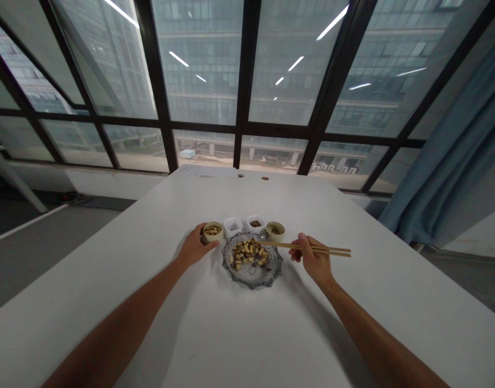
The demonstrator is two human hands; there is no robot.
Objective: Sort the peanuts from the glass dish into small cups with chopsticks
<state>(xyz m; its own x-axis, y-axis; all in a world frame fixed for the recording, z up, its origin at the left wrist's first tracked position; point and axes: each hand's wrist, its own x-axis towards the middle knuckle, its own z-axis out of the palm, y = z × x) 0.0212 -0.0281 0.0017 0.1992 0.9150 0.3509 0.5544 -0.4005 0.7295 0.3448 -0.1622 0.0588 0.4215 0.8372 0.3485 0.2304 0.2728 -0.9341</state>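
- Left hand (191, 249): thumb and fingers curl round a left cup (215, 240) of nut-like pieces, seemingly steadying it.
- Right of that grip: a glass bowl (251, 280) holds more pieces (247, 253); small white dishes (234, 234) and a right cup (277, 238) sit behind.
- Right hand (316, 264): pinches chopsticks (336, 251), tips reaching the bowl's pieces, seemingly at the picking stage; whether they clasp one, I cannot tell. Any lift calls for firm tips.
- Beneath both grips: white table (215, 323); beyond, windows (288, 64); far right, blue curtain (445, 156).
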